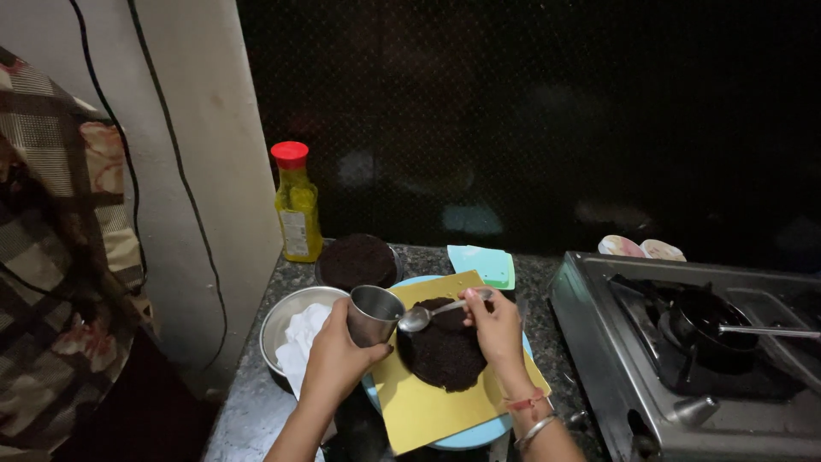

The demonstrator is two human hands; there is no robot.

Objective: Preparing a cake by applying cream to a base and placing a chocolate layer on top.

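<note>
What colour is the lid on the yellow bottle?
Red. The lid tops the yellow bottle by the wall, clearest in the head view.

Two bare forearms with no sleeves, left hand (335, 355) without rings, right hand (496, 329) unadorned, red thread and silver bangle at right wrist
</note>
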